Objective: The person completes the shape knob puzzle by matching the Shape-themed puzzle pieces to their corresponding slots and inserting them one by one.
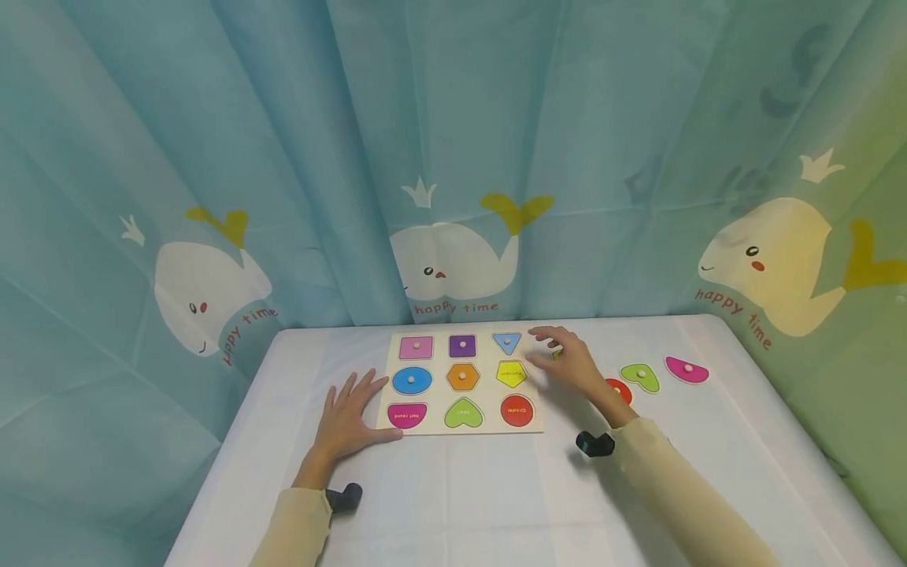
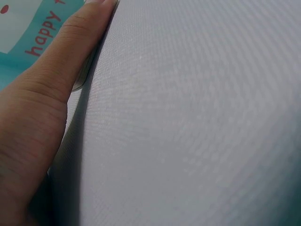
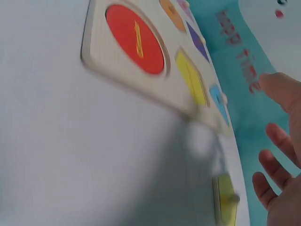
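Note:
A wooden shape puzzle board (image 1: 441,352) lies at the table's far side. Knobbed pieces sit in it: a pink square (image 1: 409,350), a purple square (image 1: 456,350), a blue triangle (image 1: 502,339), a blue oval (image 1: 401,383) and an orange hexagon (image 1: 455,381). The pentagon, half-round, heart and circle recesses show printed words. My left hand (image 1: 349,420) touches the board's left edge, fingers spread. Just right of the triangle, my right hand (image 1: 569,364) hovers with bent fingers, nothing between them. Below it lies a yellow knobbed piece (image 3: 226,205), mostly hidden in the head view.
Right of the board lie a red piece (image 1: 619,387), partly behind my right wrist, a green heart (image 1: 646,379) and a magenta half-round (image 1: 684,375). A white cloth covers the table (image 1: 453,504). A blue curtain (image 1: 453,142) with whales hangs behind it.

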A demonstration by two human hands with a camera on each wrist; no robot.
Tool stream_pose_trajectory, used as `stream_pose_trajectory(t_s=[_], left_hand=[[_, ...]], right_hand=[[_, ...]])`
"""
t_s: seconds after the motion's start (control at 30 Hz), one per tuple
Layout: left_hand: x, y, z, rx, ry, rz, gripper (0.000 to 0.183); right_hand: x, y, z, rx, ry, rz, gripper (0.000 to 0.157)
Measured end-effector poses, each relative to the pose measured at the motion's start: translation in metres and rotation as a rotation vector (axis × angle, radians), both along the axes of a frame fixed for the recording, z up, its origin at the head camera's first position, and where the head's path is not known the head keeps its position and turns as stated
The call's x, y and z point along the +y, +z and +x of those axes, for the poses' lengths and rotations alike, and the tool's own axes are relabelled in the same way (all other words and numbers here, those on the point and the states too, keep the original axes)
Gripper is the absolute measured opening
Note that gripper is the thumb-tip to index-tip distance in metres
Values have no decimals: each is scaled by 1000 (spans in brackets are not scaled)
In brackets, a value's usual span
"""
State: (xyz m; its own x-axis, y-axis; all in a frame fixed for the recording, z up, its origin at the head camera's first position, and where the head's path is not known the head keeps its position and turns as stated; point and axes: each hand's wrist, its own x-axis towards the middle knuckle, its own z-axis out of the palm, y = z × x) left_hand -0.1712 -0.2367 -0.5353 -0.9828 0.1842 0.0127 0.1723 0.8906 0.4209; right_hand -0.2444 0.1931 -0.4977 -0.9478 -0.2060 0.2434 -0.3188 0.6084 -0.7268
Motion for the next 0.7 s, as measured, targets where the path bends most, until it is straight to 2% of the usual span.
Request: stream_pose_trajectory(t_s=[0.23, 0.37, 0.7], left_hand=[[0, 1, 1, 8, 3, 6, 104], [0, 1, 1, 15, 1, 0, 104], [-1, 2, 1, -3, 1, 9, 105]], right_hand=[[36, -4, 2, -123, -101, -6, 49], [53, -8, 1, -161, -136, 13, 51], [66, -23, -2, -230, -157, 44, 48]])
